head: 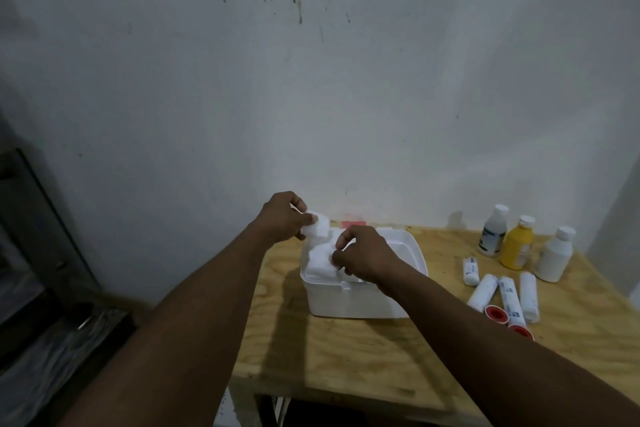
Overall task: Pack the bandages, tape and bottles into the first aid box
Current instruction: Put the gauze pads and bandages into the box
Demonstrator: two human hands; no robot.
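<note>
- Our left hand [282, 218] pinches a white bandage roll [317, 227] above the first aid box [360, 298], centre frame.
- Our right hand [363, 253] pinches white bandage cloth [322, 262] at the box's left rim.
- The box interior is mostly hidden by our hands.
- Bottles [517, 248] and wrapped bandages [509, 296] lie on the table [346, 357], right.

Stained white wall [311, 80], plywood table [346, 350], dim light

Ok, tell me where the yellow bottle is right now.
In the head view the yellow bottle stands at the far right of the wooden table, between two white bottles, behind the wrapped bandage rolls.
</note>
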